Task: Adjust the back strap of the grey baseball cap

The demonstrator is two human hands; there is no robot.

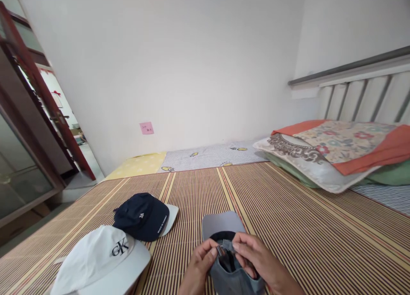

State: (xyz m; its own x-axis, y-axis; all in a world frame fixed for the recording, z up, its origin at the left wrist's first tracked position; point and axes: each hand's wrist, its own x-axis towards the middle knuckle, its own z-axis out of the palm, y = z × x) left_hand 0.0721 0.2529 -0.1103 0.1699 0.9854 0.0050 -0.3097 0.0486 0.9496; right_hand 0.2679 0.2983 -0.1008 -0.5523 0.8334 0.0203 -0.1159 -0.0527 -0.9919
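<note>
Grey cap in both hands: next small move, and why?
Perhaps steady the grey cap with the right hand and straighten the dark strip with the left hand: left fingertips are at that strip, while the right hand is across the cap's opening. Whether the strip is a strap or label, I can't tell.

Near centre: gray baseball cap [235, 280], matt woven cloth, smooth over the brim. Near left: white baseball cap [92, 256] and navy baseball cap [139, 216], both matt cloth. Beneath: striped mat [192, 192], fine ribbed slats resembling bamboo or straw, low sheen. Far edge: checked sheet [211, 154], soft matt fabric. Right: floral pillow cover [352, 137], matt cloth, above a smooth, faintly lustrous pillow [333, 179]. Far: wall [192, 64], smooth matt paint; note [146, 128], matt paper. Left: door [41, 81], glossy wood-like finish.
</note>
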